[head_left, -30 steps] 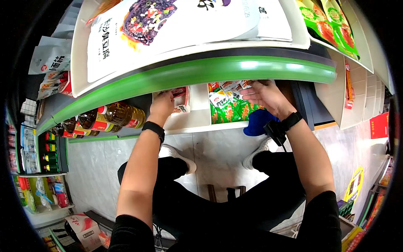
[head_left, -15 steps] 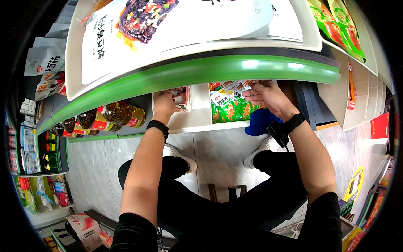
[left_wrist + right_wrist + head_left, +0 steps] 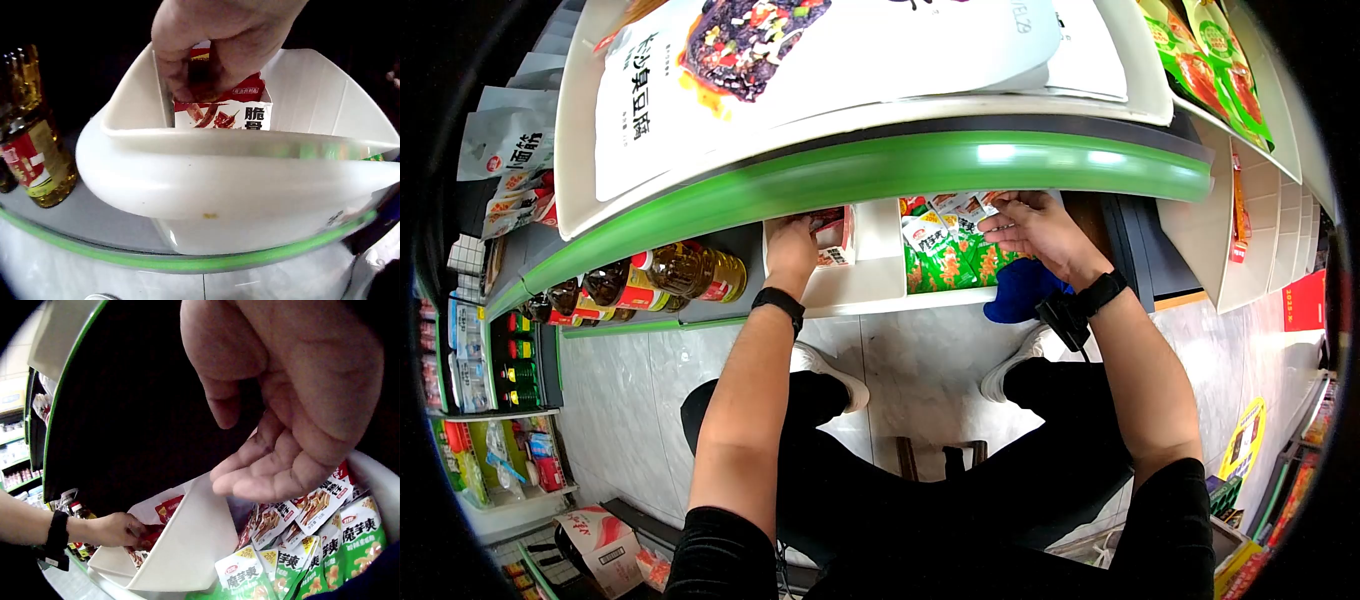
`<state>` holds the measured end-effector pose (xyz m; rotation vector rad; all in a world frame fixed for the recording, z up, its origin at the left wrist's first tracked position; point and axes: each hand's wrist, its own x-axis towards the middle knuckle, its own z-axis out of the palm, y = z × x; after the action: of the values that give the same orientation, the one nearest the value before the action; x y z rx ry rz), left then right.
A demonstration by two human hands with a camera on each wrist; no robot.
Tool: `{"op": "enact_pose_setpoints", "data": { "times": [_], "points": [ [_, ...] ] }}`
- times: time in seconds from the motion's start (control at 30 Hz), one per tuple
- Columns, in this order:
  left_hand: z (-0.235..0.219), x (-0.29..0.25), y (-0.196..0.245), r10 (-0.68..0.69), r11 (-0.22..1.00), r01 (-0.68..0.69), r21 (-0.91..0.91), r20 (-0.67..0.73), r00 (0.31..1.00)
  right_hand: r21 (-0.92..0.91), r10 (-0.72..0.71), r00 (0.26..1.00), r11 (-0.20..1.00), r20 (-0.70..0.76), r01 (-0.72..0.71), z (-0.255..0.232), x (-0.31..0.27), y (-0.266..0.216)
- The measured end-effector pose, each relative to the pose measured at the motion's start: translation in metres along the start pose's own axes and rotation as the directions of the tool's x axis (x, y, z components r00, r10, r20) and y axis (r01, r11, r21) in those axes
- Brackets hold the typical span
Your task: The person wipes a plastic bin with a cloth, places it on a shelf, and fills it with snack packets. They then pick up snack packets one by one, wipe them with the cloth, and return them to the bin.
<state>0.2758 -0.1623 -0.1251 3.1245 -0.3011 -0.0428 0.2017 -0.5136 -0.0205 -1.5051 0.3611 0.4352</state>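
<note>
The left hand (image 3: 791, 248) reaches down into a white bin (image 3: 880, 272). In the left wrist view, the left hand's (image 3: 222, 47) curled fingers and thumb pinch a red packet (image 3: 244, 89) inside a small printed box (image 3: 209, 117). Over the neighbouring bin, the right hand (image 3: 1035, 232) hangs with loosely bent fingers and holds nothing. Below it, in the right wrist view, white-and-green packets (image 3: 240, 575) and red-and-white packets (image 3: 325, 503) lie together. The shelf above hides part of both bins in the head view.
A green-edged shelf (image 3: 880, 165) with large white food pouches (image 3: 900, 60) overhangs both hands. Oil bottles (image 3: 680, 270) stand left of the bins. A blue cloth-like item (image 3: 1022, 290) is beside the right wrist. Tiled floor (image 3: 920, 370) lies below.
The upper shelf and its pouches have shifted slightly in the head view. The right hand's fingers are a little more bent. The left hand stays at the small box.
</note>
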Motion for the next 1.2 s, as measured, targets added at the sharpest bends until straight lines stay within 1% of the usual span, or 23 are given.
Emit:
{"op": "enact_pose_setpoints", "data": {
  "times": [0.07,0.17,0.27,0.37,0.47,0.57,0.67,0.77,0.87,0.97,1.07,1.17,1.2],
  "points": [
    [-0.002,-0.002,0.001,0.061,0.998,-0.059,0.034,-0.057,0.997,0.000,0.000,1.000,1.000,0.003,0.000,-0.001,0.001,0.000],
    [0.000,0.005,0.003,-0.070,0.987,0.075,-0.144,0.038,0.997,-0.004,0.004,1.000,1.000,0.003,-0.004,0.000,0.001,0.001],
    [0.006,0.004,0.004,-0.069,0.994,0.062,-0.088,-0.078,0.995,-0.013,0.015,1.000,1.000,-0.004,-0.015,0.002,-0.001,-0.001],
    [0.005,0.004,0.001,-0.011,0.989,0.017,-0.149,0.045,0.999,-0.023,0.023,1.000,0.999,0.002,-0.023,0.002,-0.002,-0.002],
    [0.010,0.004,0.000,0.006,0.997,-0.003,-0.071,0.044,0.999,-0.028,0.012,1.000,1.000,0.003,-0.012,0.000,0.000,0.000],
    [0.014,0.002,0.000,0.000,0.995,-0.004,-0.099,-0.049,0.999,-0.024,0.003,1.000,1.000,-0.010,-0.003,0.000,0.001,0.002],
    [0.011,0.002,0.002,-0.013,0.996,0.008,-0.087,-0.057,0.998,-0.030,0.002,1.000,1.000,-0.007,-0.002,-0.001,0.002,0.003],
    [0.011,0.003,0.001,-0.009,0.998,0.007,-0.065,-0.018,1.000,-0.032,0.002,1.000,0.999,-0.009,-0.002,-0.001,0.002,0.003],
    [-0.002,0.002,0.006,0.016,0.999,-0.019,0.046,0.068,0.998,-0.046,0.005,1.000,0.999,-0.012,-0.005,0.000,0.001,0.002],
    [-0.001,0.002,0.007,-0.013,0.999,0.011,0.040,0.048,0.999,-0.060,0.006,1.000,0.998,-0.012,-0.007,0.000,0.000,0.001],
    [0.000,0.005,0.008,-0.100,0.993,0.106,-0.054,0.101,0.990,-0.056,0.005,1.000,0.998,-0.006,-0.005,-0.001,0.002,0.003],
    [-0.001,0.003,0.005,-0.064,0.998,0.063,0.010,0.169,0.984,-0.059,0.007,1.000,0.998,-0.004,-0.007,0.000,0.001,0.003],
    [0.001,0.003,0.004,-0.050,0.999,0.049,0.010,0.161,0.986,-0.059,0.007,1.000,0.998,-0.003,-0.008,0.001,0.000,0.002]
  ]
}}
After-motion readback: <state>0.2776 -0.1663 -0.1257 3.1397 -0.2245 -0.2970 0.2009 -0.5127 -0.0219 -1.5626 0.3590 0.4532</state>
